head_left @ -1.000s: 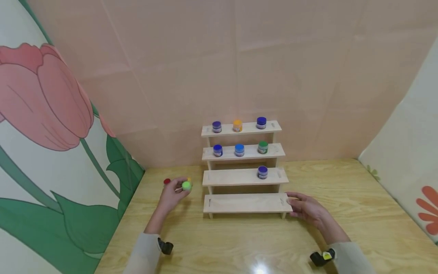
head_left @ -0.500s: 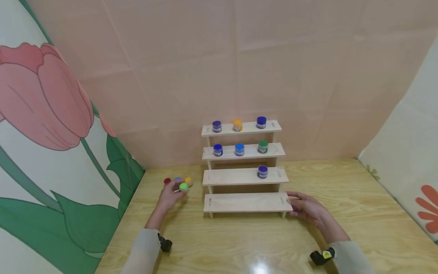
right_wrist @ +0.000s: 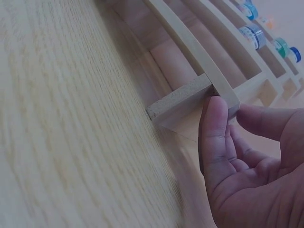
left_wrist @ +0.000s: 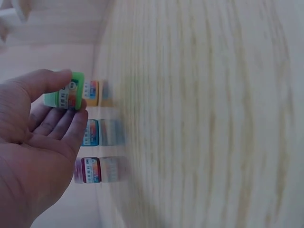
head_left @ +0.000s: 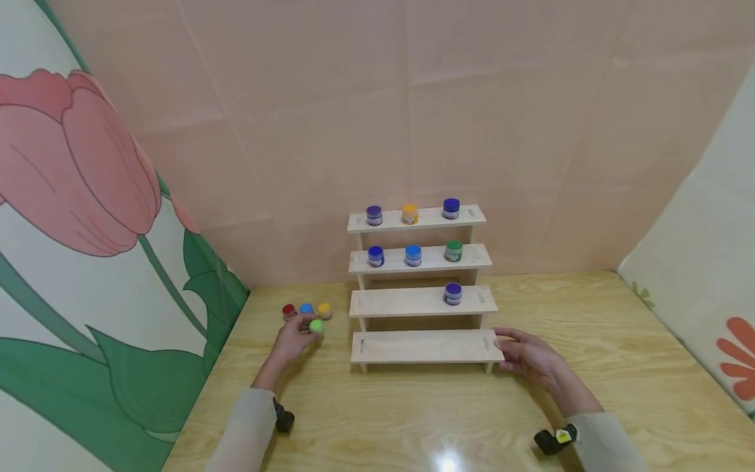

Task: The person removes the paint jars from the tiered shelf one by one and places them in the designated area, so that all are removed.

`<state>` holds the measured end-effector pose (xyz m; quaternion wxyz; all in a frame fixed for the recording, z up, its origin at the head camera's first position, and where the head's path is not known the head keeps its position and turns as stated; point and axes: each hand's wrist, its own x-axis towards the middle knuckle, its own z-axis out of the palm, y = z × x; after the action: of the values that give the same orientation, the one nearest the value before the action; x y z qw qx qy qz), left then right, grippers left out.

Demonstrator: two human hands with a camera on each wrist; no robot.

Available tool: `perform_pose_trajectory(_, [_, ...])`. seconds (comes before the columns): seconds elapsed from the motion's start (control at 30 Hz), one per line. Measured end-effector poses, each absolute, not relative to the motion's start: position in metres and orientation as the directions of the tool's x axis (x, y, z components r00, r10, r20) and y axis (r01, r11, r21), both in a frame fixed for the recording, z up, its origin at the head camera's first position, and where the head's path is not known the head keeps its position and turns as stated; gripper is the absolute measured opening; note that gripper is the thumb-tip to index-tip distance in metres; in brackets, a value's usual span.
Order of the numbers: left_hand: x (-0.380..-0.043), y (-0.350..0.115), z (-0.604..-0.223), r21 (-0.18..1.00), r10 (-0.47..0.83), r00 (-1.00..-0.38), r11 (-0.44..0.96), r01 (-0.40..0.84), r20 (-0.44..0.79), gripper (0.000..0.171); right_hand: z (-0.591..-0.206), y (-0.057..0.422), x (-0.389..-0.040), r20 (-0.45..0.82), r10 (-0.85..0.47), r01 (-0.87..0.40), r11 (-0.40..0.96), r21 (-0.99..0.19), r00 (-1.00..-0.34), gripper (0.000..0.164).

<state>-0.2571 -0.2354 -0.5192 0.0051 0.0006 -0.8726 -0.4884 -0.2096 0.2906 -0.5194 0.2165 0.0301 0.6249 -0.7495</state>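
My left hand pinches a small paint jar with a light green lid between thumb and fingers. In the left wrist view that green jar is tipped sideways, its label showing. Right behind the hand stand three more paint jars on the table: dark red, blue and yellow. At the right, my right hand grips the end of the lowest step of a four-tier wooden display rack. Its thumb and fingers are on the board's corner in the right wrist view, above the leg.
On the rack's top tier stand purple, orange and dark blue jars. The second tier bears blue, light blue and green ones. One purple jar sits at the third tier's right.
My left hand has shifted slightly left and toward me with the green jar, uncovering the blue and yellow jars behind it. The right hand has stayed on the rack's end.
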Motion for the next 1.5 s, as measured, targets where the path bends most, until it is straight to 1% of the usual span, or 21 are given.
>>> perform_pose_trajectory(0.33, [-0.259,-0.233,-0.525,0.820,0.024,-1.000,0.572,0.027,0.017,0.045,-0.517,0.290,-0.212,-0.339,-0.261,0.374,-0.097,-0.922,-0.904,0.058])
perform_pose_trajectory(0.57, [-0.259,-0.230,-0.527,0.821,0.014,-1.000,0.571,0.007,-0.001,0.044,-0.518,0.289,-0.210,-0.334,-0.276,0.371,-0.096,-0.924,-0.901,0.059])
perform_pose_trajectory(0.83, [-0.257,-0.229,-0.527,0.812,-0.003,-1.000,0.583,-0.013,-0.014,0.045,-0.518,0.289,-0.210,-0.343,-0.252,0.372,-0.077,-0.925,-0.905,0.064])
perform_pose_trajectory(1.1, [-0.256,-0.228,-0.528,0.819,-0.019,-1.000,0.573,-0.027,-0.020,0.048,-0.519,0.291,-0.212,-0.345,-0.259,0.378,-0.089,-0.921,-0.902,0.063])
perform_pose_trajectory(1.33, [-0.254,-0.230,-0.519,0.835,-0.025,-0.998,0.547,-0.055,-0.049,0.050,-0.519,0.290,-0.211,-0.343,-0.267,0.380,-0.097,-0.920,-0.900,0.060])
perform_pose_trajectory(1.5, [-0.250,-0.228,-0.502,0.833,-0.023,-1.000,0.553,-0.016,-0.004,0.046,-0.519,0.291,-0.210,-0.335,-0.275,0.374,-0.103,-0.922,-0.901,0.058])
